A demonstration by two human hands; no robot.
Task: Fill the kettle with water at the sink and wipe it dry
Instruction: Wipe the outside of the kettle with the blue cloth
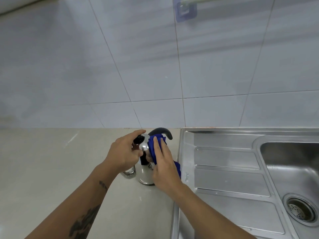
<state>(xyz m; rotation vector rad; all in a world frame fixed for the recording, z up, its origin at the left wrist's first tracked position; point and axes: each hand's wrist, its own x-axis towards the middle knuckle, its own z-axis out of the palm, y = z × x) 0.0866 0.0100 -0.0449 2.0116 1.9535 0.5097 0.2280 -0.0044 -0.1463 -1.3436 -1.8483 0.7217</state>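
Observation:
A shiny steel kettle (144,176) with a black handle (163,131) and a black lid knob stands on the beige counter (51,169), just left of the sink unit. My left hand (125,152) rests on the kettle's top and lid, steadying it. My right hand (164,168) presses a blue cloth (152,145) against the kettle's right side. Part of the cloth hangs down behind my right hand. The spout pokes out low on the left, under my left wrist.
A stainless steel sink (293,169) with a ribbed draining board (227,169) and a drain strainer (301,209) fills the right. A white tiled wall (155,66) rises behind. A metal rail bracket (186,7) is fixed high on the wall.

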